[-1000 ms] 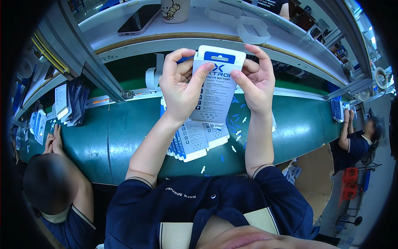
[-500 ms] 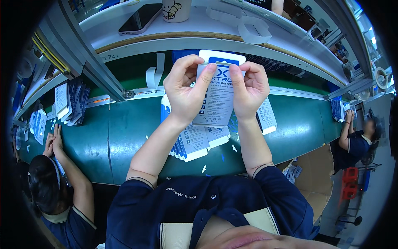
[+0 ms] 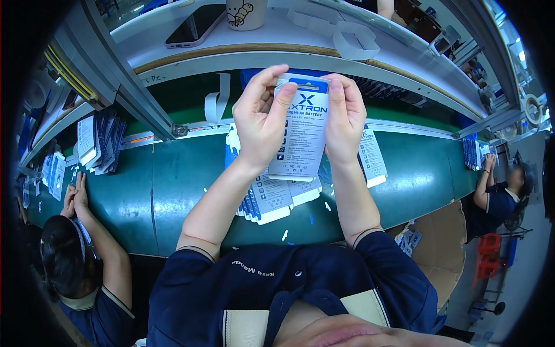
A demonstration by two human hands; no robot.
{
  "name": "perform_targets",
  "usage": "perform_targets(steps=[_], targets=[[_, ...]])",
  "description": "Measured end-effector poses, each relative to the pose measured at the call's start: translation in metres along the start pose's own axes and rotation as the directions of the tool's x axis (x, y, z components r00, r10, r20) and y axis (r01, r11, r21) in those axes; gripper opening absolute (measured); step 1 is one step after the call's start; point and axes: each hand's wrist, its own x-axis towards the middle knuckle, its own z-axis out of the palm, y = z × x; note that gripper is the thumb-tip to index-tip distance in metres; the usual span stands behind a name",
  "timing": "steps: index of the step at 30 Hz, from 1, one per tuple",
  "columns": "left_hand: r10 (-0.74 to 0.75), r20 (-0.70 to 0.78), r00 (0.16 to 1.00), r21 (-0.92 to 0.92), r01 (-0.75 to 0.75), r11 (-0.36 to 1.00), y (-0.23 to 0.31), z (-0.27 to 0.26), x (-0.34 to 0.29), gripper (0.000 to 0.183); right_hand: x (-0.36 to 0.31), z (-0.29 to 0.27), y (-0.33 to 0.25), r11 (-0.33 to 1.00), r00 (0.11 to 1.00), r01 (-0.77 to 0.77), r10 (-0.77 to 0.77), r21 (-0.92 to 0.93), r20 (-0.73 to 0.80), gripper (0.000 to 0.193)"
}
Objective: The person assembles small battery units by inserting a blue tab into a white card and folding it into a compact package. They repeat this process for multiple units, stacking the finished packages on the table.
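Observation:
Between my two hands is a flat white-and-blue battery box (image 3: 304,136) with a hang-hole tab at its top, its printed side facing me. My left hand (image 3: 263,115) grips the upper left edge, thumb on the front. Along the upper right edge my right hand (image 3: 346,118) holds it, the thumb lying near the corner; its other fingers are mostly behind the box. Beneath, a fanned pile of similar flat boxes (image 3: 270,199) lies on the green table. Another such box (image 3: 373,156) lies beside my right forearm.
Small white and blue scraps (image 3: 285,235) dot the green table (image 3: 185,185). A shelf ahead carries a phone (image 3: 195,26), a cup (image 3: 245,14) and a paper strip (image 3: 355,40). Co-workers sit at left (image 3: 63,254) and right (image 3: 503,194). An open carton (image 3: 436,248) stands by my right side.
The tab at the box's top, bent toward me under both thumbs before, now stands flat in line with the front. My right hand has shifted slightly left, its thumb now at the right edge.

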Motion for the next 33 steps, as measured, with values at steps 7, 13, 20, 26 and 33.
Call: perform_targets(steps=[7,13,20,26,33], targets=[[0.046,-0.041,0.998,0.063,-0.044,0.997,-0.004,-0.002,-0.005,0.011,-0.005,0.0,-0.005,0.969,0.991,0.133,-0.132,-0.209,0.017,0.02],[-0.049,-0.014,0.999,-0.085,0.048,0.995,0.004,-0.002,-0.007,0.009,-0.008,0.003,-0.011,0.993,0.994,0.082,-0.087,-0.079,-0.059,0.012],[-0.135,0.021,0.991,-0.171,0.136,0.976,0.004,-0.005,-0.008,0.005,-0.011,0.004,-0.016,1.0,0.994,0.006,-0.004,0.019,-0.107,0.008],[-0.002,0.089,0.996,-0.113,0.012,0.993,0.007,-0.007,-0.004,0.005,-0.012,-0.002,-0.01,0.996,0.996,-0.063,0.067,0.065,-0.056,0.008],[0.17,0.106,0.98,-0.058,-0.165,0.985,-0.002,-0.009,-0.002,0.009,-0.012,0.003,-0.01,0.987,0.995,0.073,-0.081,0.146,0.054,0.005]])
